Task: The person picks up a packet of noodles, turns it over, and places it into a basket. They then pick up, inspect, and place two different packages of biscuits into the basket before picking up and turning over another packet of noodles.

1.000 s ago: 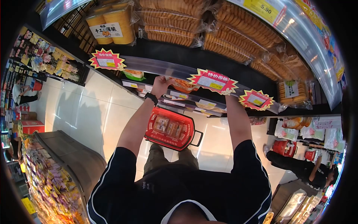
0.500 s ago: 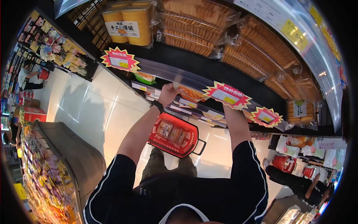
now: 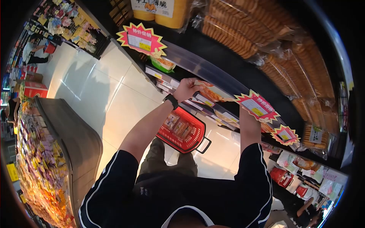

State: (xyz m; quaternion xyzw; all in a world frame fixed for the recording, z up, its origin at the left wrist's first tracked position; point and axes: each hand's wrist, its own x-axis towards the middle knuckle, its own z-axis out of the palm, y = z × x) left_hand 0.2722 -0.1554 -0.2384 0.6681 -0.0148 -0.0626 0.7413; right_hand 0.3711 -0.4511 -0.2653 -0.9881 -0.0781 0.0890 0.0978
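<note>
My left hand, with a black watch on its wrist, pinches the left end of a flat food package printed with orange strips of food. The package lies at the lower shelf, just below the upper shelf's clear front edge. My right forearm reaches under that edge; the hand itself is hidden behind a red and yellow star-shaped price sign. A green-edged food pack sits on the lower shelf to the left of my left hand. Below my arms, a red shopping basket holds several clear-wrapped packs.
Long wrapped packs of biscuits fill the upper shelf. Another star-shaped sign hangs at its left. A dark display stand heaped with wrapped sweets stands at left. Other people are at far left and lower right.
The view has shifted, so the shelf appears larger and further right. My left hand now pinches the package's end, and more of the package shows. My right hand stays hidden.
</note>
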